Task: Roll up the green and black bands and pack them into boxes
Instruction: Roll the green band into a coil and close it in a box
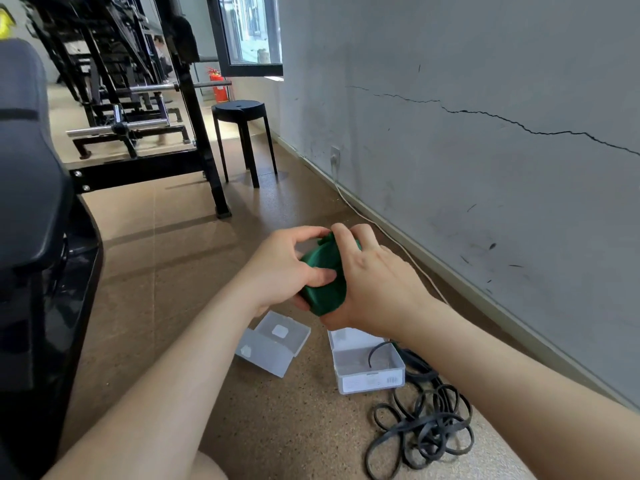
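Now the green band [323, 271] is held up in the air, wound into a thick coil and clamped between both hands. The left hand [282, 268] is closed around its left side, thumb pressed on the face of the coil, while the right hand [374, 285] is wrapped over its right edge with fingers hooked across the top. Rolling appears to be nearly finished; a small loose end can be seen at the top of the coil, so tucking or a last turn is probably still needed.

Below the hands, two clear plastic boxes are set on the floor [173, 271]: the left box [273, 344] lies open and empty, and the right box [369, 367] has part of the black band [426, 427] trailing over its rim, the rest heaped loosely beside it. Packing calls for the coil to be kept squeezed and lowered into the left box. Open floor is available on the left; the wall [485, 150] closes the right side.
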Demonstrator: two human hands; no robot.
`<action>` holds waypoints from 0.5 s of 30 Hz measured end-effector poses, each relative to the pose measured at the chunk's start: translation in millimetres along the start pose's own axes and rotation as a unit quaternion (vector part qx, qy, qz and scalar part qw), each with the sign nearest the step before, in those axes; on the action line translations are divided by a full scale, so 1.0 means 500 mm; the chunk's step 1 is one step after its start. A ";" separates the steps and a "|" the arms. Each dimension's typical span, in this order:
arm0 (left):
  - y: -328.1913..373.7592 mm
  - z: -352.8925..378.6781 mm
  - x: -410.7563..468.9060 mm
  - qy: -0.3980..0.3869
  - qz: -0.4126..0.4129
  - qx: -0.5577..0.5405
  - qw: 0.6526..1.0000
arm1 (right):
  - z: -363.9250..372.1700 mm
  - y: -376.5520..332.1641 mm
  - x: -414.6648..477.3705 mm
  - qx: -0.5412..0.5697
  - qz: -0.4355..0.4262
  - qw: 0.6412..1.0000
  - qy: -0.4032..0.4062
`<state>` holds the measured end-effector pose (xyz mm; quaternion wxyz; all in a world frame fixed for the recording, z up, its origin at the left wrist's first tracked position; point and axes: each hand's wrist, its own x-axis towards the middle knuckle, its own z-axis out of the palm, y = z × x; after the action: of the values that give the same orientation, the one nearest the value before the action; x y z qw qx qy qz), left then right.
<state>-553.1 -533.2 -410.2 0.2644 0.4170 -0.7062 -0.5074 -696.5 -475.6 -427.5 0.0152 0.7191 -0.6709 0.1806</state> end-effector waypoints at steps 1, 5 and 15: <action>-0.004 -0.010 -0.001 -0.008 -0.007 0.002 1.000 | 0.009 -0.003 0.005 0.014 0.001 1.000 -0.001; -0.027 -0.047 -0.004 -0.054 -0.050 0.045 0.996 | 0.047 -0.022 0.011 0.096 0.011 0.994 -0.045; -0.115 -0.094 0.019 -0.195 -0.204 0.042 0.958 | 0.198 -0.030 0.012 0.334 0.107 0.925 -0.142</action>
<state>-502.2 -572.4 -448.6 -0.0056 0.4556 -0.6647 -0.5921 -657.9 -505.9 -515.0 -0.3411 0.6243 -0.6398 0.2909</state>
